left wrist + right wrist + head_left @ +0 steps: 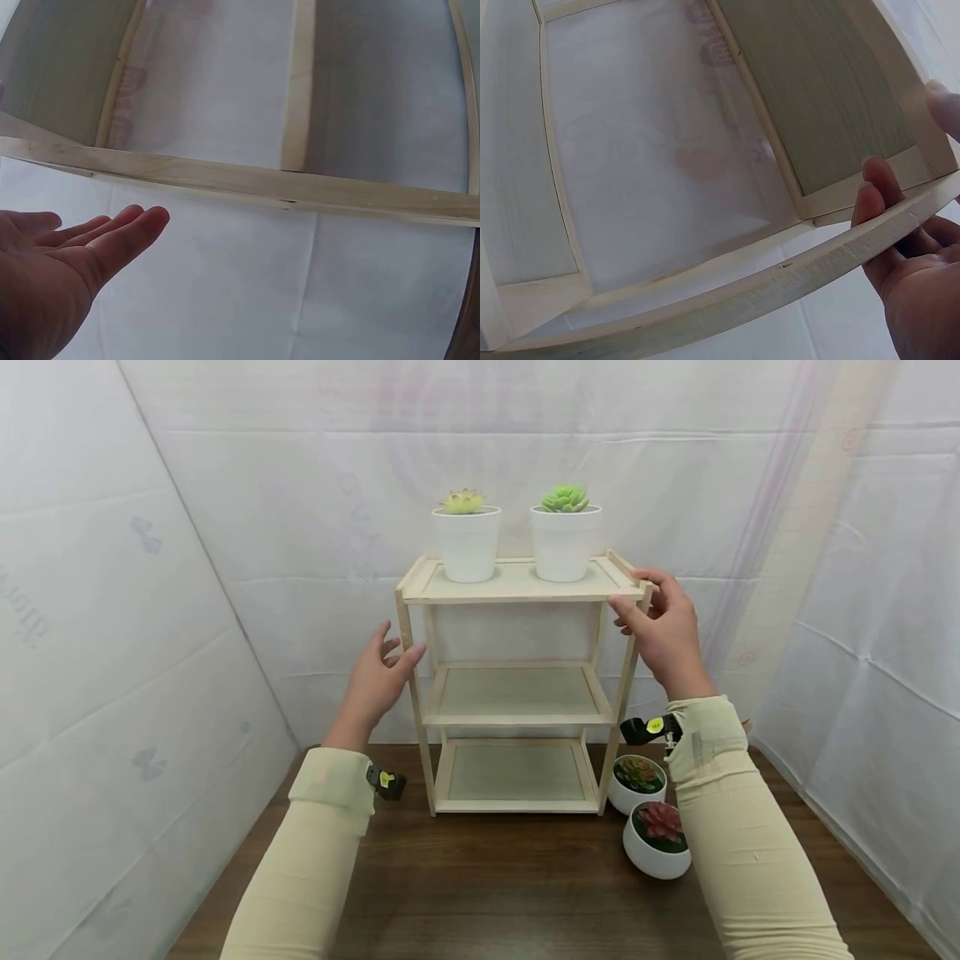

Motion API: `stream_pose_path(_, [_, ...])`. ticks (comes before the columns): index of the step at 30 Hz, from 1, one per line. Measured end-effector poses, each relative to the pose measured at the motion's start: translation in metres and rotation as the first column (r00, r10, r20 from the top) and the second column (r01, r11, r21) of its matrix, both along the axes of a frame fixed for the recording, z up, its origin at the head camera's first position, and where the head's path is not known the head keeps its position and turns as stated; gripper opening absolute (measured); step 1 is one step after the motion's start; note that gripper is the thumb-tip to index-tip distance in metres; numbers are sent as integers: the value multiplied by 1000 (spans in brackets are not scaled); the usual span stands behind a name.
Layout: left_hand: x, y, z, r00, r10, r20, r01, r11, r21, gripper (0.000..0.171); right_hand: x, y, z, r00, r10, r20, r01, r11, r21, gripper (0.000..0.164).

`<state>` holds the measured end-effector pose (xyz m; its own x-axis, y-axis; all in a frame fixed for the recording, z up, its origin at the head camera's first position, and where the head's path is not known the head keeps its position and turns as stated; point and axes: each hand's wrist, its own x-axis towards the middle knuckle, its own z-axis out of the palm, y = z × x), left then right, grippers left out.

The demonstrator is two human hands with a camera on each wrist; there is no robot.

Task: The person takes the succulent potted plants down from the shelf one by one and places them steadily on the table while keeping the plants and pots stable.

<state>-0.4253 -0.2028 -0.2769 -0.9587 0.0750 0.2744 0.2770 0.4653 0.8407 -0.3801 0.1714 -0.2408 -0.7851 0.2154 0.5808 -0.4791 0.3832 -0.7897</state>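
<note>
A light wooden three-tier shelf [519, 720] stands upright on the table. My right hand [666, 631] grips its upper right corner. The right wrist view shows two fingertips [868, 202] reaching in past the post below the top board, with the thumb at the board's front edge. Beside the left post is my left hand [380, 675], its fingers extended; in the left wrist view they lie apart from the wood. Two tall white pots stand on the top board, one with a yellowish succulent [467, 539], the other with a green succulent [566, 539].
At the shelf's right foot, two low white bowls sit on the dark brown table [495, 885]: one with a green-orange succulent [637, 777], a nearer one with a red succulent [660, 835], partly hidden by my right sleeve. White sheeting [315, 510] hangs behind and on both sides.
</note>
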Motion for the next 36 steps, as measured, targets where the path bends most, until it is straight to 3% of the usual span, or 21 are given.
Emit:
stream_pose_path(12, [-3,3,6,1000,-18,3,18,999,-34,100,0,3,-6,1000,-23,16,23,1000,8,57])
stream_pose_path(28, [1,3,29,1000,0,-29,-2,999,-47,96,-4,1,-3,1000,-19,-4,19,1000,20,57])
stream_pose_path(36, [3,3,40,999,0,-32,-2,997,-82,102,-6,1,-3,1000,-22,-10,23,1000,13,57])
